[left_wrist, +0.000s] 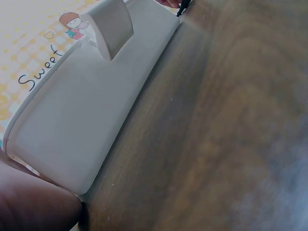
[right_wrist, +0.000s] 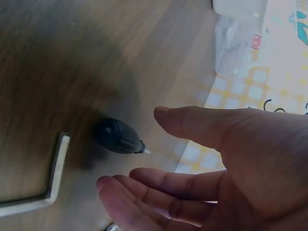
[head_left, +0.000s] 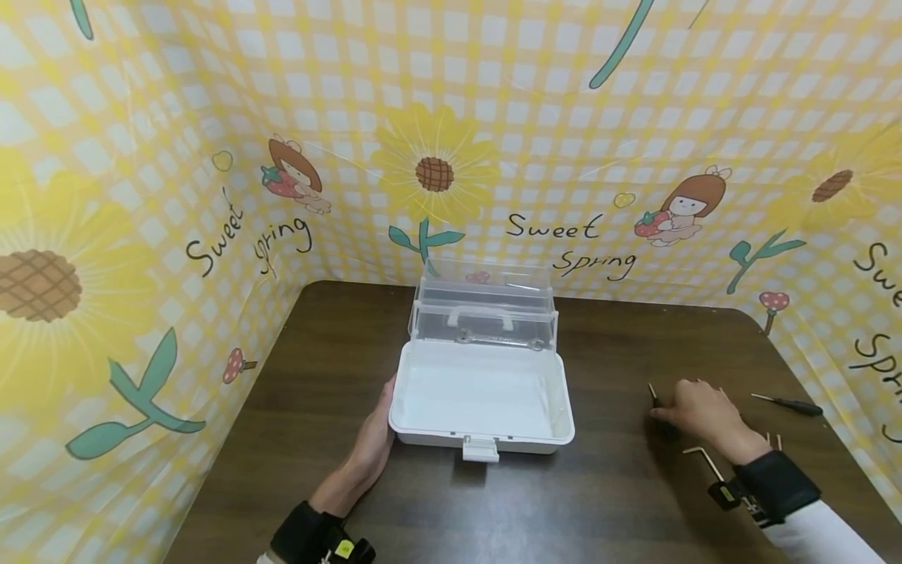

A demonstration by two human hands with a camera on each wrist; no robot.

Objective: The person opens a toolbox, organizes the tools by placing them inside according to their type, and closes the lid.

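Observation:
A white plastic toolbox (head_left: 481, 388) sits on the table, its clear lid raised at the back. My left hand (head_left: 369, 439) rests along the box's left side; its fingers are partly hidden there, and in the left wrist view the thumb (left_wrist: 36, 204) lies at the box's corner. My right hand (head_left: 705, 411) is above a black-handled screwdriver (right_wrist: 119, 136) on the right part of the table. In the right wrist view the thumb and fingers stand apart around the handle, without visible contact.
A double-ended wrench (head_left: 500, 340) lies in the clear lid section. An L-shaped hex key (head_left: 706, 462) is near my right wrist, with other thin metal tips beside it. Another screwdriver (head_left: 792, 404) lies farther right. Patterned cloth (head_left: 535, 149) walls the table's back and sides.

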